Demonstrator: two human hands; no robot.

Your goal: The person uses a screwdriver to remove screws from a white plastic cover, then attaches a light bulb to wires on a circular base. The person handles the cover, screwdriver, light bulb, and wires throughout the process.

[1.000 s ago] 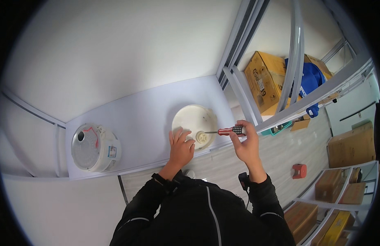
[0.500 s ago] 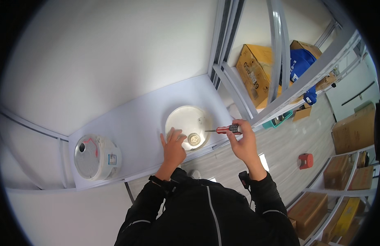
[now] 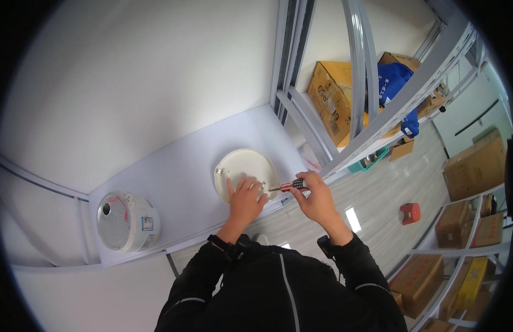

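A round cream-white dish-like piece (image 3: 247, 159) lies on the pale shelf (image 3: 181, 177). Small metal fittings sit near its rim, one at its left and one at its right. My left hand (image 3: 246, 202) rests on the dish with its fingers spread, hiding much of the middle and near part. In my right hand (image 3: 316, 202) is a screwdriver (image 3: 292, 185) with a red and black chequered handle. Its shaft points left, and the tip is at the right-hand fitting beside my left fingers; whether it touches cannot be made out.
A white bucket (image 3: 135, 224) with a lid stands on the shelf's left part. Grey metal rack posts (image 3: 356, 72) rise at the right, in front of a yellow carton (image 3: 329, 102) and blue cloth (image 3: 393, 83). A red stool (image 3: 410, 213) and shelved cartons (image 3: 417, 279) are further right.
The dish has been turned, so its fittings appear in other places. My right hand has brought the screwdriver left and down to the right-hand fitting. My left hand has shifted right across the dish.
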